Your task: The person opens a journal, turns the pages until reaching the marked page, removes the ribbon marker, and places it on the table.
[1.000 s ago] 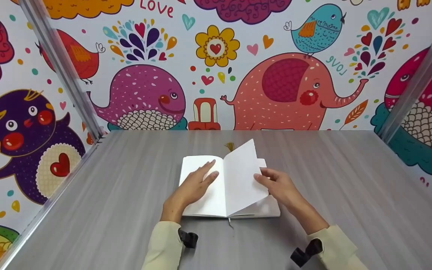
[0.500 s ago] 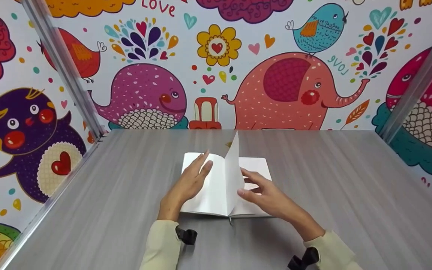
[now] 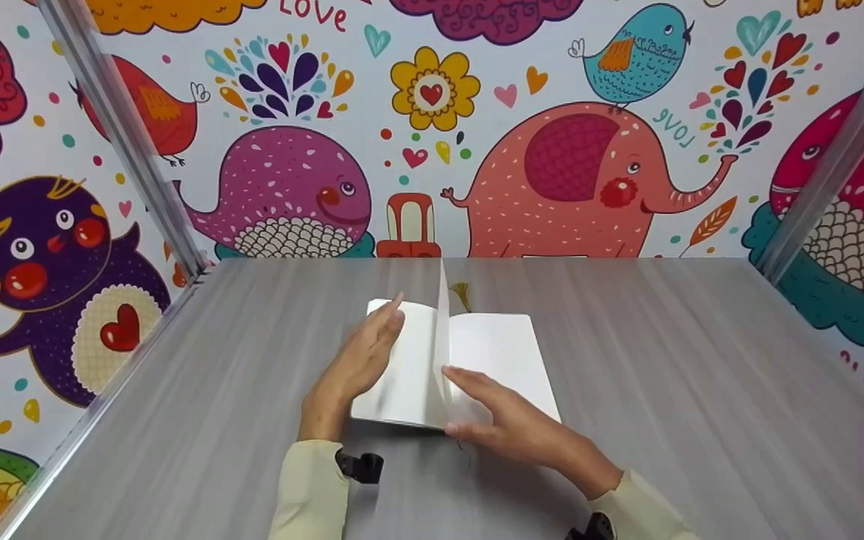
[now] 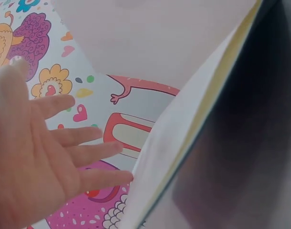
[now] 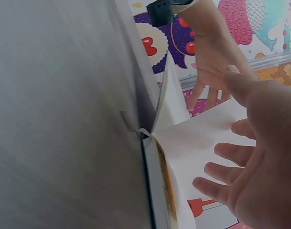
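Observation:
An open notebook [image 3: 503, 345] with blank white pages lies on the table. One page [image 3: 442, 315] stands nearly upright above the spine. My right hand [image 3: 514, 420] is flat-fingered against the right side of that page, its fingertips right at the paper. My left hand [image 3: 361, 360] hovers at the left half with fingers extended, the little finger at the page edge. In the left wrist view the left hand [image 4: 50, 162] is spread beside the notebook's left cover edge. The right wrist view shows the right hand [image 5: 265, 157] with straight fingers overlapping the raised page [image 5: 202, 133].
A gold tassel [image 3: 461, 294] sticks out beyond the notebook's far edge. A thin ribbon [image 5: 129, 121] hangs from the near end of the spine. The grey table [image 3: 664, 360] meets a cartoon-printed wall [image 3: 417, 165], with metal posts [image 3: 128, 142] at the corners.
The page has swung from leaning right to standing upright, pushed leftward by my right hand, whose pinch on its edge has loosened into straight fingers. My left hand has shifted slightly left.

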A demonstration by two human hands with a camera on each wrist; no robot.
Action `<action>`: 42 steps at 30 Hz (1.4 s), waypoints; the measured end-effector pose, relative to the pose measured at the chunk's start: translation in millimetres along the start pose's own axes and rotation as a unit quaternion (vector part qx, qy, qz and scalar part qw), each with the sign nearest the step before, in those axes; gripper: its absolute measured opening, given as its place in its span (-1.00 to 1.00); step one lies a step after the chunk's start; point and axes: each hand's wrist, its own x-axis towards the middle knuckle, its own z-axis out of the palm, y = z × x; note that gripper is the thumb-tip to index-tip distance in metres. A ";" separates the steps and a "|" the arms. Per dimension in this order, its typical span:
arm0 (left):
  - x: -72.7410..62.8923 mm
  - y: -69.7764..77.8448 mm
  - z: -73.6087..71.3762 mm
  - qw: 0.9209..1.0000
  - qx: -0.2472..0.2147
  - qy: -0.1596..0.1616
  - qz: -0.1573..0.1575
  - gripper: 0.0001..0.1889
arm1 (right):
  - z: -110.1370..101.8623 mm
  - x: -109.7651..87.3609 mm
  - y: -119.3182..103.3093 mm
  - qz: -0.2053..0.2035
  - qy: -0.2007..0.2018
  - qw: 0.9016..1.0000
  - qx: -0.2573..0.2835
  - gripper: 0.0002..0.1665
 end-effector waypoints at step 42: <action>-0.9 -15.3 34.5 0.979 0.130 -0.144 -0.059 -0.36 | -3.8 -7.1 4.5 -0.005 -0.148 0.979 -0.143 -0.37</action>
